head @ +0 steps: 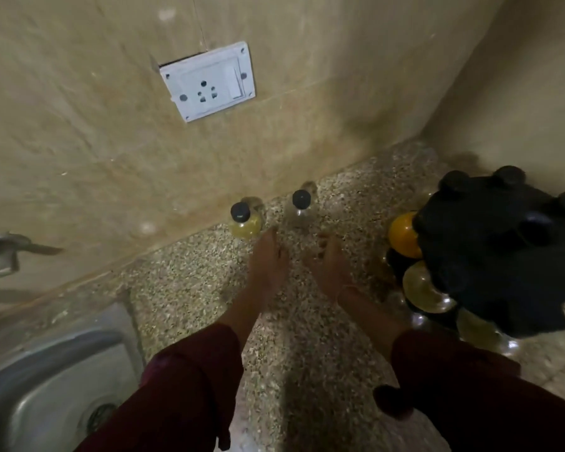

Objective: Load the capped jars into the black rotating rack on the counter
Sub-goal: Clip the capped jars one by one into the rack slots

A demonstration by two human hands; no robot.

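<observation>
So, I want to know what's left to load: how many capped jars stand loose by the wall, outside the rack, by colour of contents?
Yellow jar: 1
Clear jar: 1
Total: 2
The jars already in the rack are too blurred to count.

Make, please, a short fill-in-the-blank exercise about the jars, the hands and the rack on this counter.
1. The left jar and the right jar each wear a ____ cap.
2. The left jar holds ____ contents; the right jar looks clear.
3. The left hand and the right hand reach toward them, holding ____.
4. The rack stands on the ____ side of the counter.

Missing words: black; yellow; nothing; right.
</observation>
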